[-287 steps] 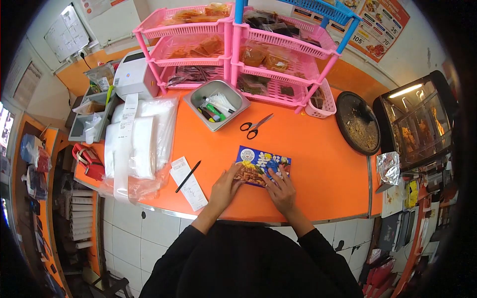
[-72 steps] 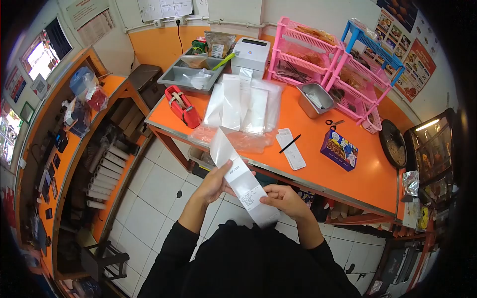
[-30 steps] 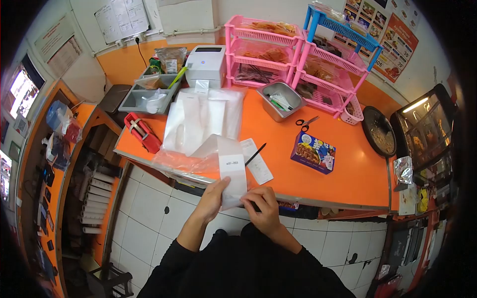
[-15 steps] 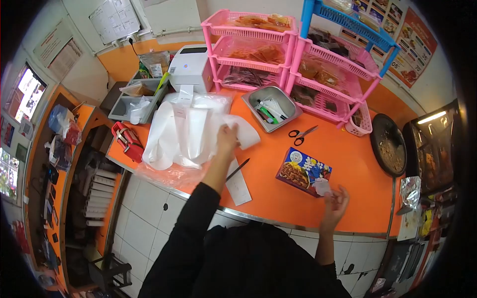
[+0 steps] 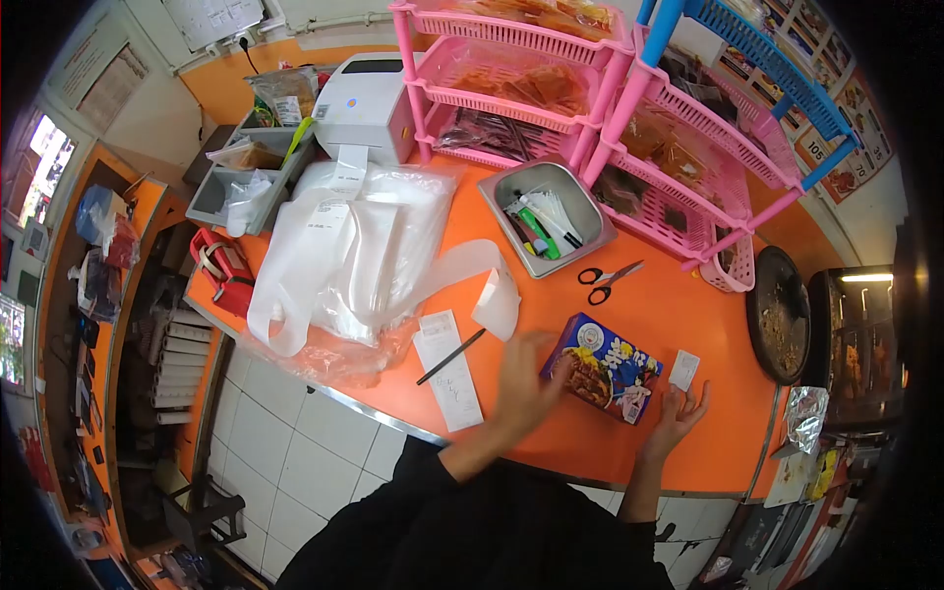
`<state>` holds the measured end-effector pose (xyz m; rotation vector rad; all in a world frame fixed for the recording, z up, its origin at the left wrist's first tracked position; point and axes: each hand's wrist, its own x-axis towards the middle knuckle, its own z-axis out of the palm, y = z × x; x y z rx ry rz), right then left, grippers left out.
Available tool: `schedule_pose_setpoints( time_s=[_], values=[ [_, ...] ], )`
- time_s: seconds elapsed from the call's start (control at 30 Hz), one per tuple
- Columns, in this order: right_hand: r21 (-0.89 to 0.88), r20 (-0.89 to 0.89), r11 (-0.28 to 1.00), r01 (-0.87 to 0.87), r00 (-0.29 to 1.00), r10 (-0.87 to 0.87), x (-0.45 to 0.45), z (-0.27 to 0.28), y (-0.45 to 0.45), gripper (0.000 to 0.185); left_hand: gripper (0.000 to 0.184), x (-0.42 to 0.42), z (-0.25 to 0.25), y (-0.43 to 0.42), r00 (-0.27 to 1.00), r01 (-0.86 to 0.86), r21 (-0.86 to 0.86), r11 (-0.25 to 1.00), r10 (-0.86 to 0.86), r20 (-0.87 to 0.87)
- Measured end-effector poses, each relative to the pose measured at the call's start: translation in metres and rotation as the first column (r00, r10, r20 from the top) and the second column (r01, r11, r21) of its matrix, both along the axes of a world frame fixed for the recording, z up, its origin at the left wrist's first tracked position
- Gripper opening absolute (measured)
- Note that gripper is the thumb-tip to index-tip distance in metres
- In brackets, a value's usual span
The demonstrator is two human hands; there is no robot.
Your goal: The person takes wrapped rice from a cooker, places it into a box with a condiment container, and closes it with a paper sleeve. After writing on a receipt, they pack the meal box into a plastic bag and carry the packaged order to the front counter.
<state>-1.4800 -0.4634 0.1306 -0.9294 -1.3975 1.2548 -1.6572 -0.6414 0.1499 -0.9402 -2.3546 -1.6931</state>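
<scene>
A small white label (image 5: 683, 370) sits at the fingertips of my right hand (image 5: 677, 423), whose other fingers are spread. That hand is by the right end of a blue printed box (image 5: 605, 369) with a food picture, lying on the orange counter. My left hand (image 5: 526, 393) is smeared by motion at the box's left end; whether its fingers touch the box or hold anything is unclear. Left of it lie a paper slip (image 5: 454, 388) and a black pen (image 5: 450, 357). A strip of label backing paper (image 5: 500, 305) curls down just above the left hand.
White label strips lie over clear plastic bags (image 5: 413, 211) before a label printer (image 5: 364, 113). A metal tray (image 5: 546, 258) with markers and scissors (image 5: 608, 282) are behind the box. Pink racks (image 5: 511, 118) line the back; a dark pan (image 5: 779, 315) stands right.
My left hand has left the backing strip and come right and nearer, to the box. The label has moved off the box's corner to its right, with my right hand.
</scene>
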Motion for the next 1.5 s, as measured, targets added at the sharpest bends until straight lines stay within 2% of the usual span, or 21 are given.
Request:
schedule_pose_setpoints(
  time_s=[0.03,0.13,0.23,0.33,0.37,0.43,0.53,0.63,0.73,0.83,0.87,0.97,1.07,1.13,1.2,1.3,1.4,1.5],
  values=[
    [0.01,0.0,1.0,0.019,1.0,-0.019,-0.009,0.0,0.0,0.069,0.051,0.011,0.006,0.007,0.977,0.09,0.022,0.996,-0.093,0.193],
    [0.008,-0.032,1.0,-0.013,0.999,0.013,-0.03,0.002,-0.004,0.081,0.054,0.02,-0.02,0.022,0.932,0.143,-0.066,0.987,-0.112,0.345],
    [-0.045,0.049,0.997,-0.061,0.997,0.063,-0.032,-0.006,-0.007,0.085,0.06,0.019,-0.031,0.025,0.951,0.19,-0.116,0.975,-0.153,0.27],
    [-0.067,0.005,0.995,-0.069,0.998,0.07,-0.035,-0.002,-0.007,0.085,0.067,0.008,-0.034,0.023,0.908,0.284,-0.115,0.952,-0.229,0.35],
    [-0.1,-0.01,0.992,-0.073,0.997,0.073,-0.036,0.004,-0.01,0.085,0.069,0.004,-0.029,0.022,0.792,0.354,0.007,0.935,-0.304,0.529],
    [-0.163,-0.038,0.983,-0.079,0.997,0.074,-0.039,0.017,-0.016,0.085,0.074,-0.004,-0.019,0.019,0.443,0.398,0.282,0.873,-0.452,0.774],
    [-0.168,-0.042,0.979,-0.118,0.993,0.112,-0.035,0.02,-0.016,0.084,0.086,0.001,-0.048,0.017,0.377,0.318,0.356,0.879,-0.462,0.803],
    [-0.146,-0.041,0.973,-0.178,0.984,0.173,-0.041,0.037,-0.02,0.082,0.098,-0.013,-0.005,0.006,0.177,0.199,0.548,0.812,-0.58,0.795],
    [-0.177,-0.124,0.967,-0.185,0.979,0.165,-0.042,0.049,-0.019,0.081,0.103,-0.023,0.0,0.002,0.317,0.304,0.593,0.746,-0.666,0.675],
    [-0.299,-0.263,0.954,-0.031,0.963,-0.051,-0.059,0.093,-0.027,0.073,0.1,-0.03,0.029,-0.004,0.177,0.211,0.575,0.79,-0.61,0.772],
    [-0.19,-0.269,0.982,-0.009,0.962,-0.043,-0.044,0.091,-0.019,0.068,0.098,-0.03,0.036,-0.005,0.195,0.185,0.575,0.797,-0.603,0.774],
    [0.068,-0.263,0.997,-0.036,0.963,0.052,-0.012,0.117,-0.019,0.071,0.095,-0.041,0.069,-0.009,0.133,0.138,0.574,0.807,-0.589,0.797],
    [0.102,-0.096,0.956,-0.277,0.953,0.286,0.007,0.15,-0.047,0.076,0.091,-0.048,0.115,-0.011,0.126,0.117,0.508,0.853,-0.52,0.845],
    [-0.073,-0.106,0.949,-0.308,0.948,0.3,-0.008,0.164,-0.076,0.081,0.09,-0.048,0.124,-0.007,0.175,0.109,0.516,0.85,-0.527,0.831],
    [-0.015,-0.097,0.923,-0.384,0.919,0.381,-0.021,0.157,-0.088,0.081,0.09,-0.046,0.124,-0.002,0.248,0.099,0.539,0.837,-0.545,0.801],
    [0.064,-0.145,0.936,-0.345,0.925,0.351,-0.032,0.147,-0.093,0.082,0.09,-0.036,0.139,-0.003,0.257,0.107,0.549,0.829,-0.556,0.79],
    [0.163,-0.155,0.961,-0.222,0.956,0.247,-0.045,0.14,-0.091,0.08,0.088,-0.023,0.151,-0.006,0.241,0.121,0.571,0.812,-0.582,0.777],
    [0.241,-0.165,0.965,-0.104,0.975,0.146,-0.048,0.132,-0.09,0.091,0.085,-0.012,0.157,-0.008,0.254,0.138,0.574,0.808,-0.588,0.768]
  ],
)
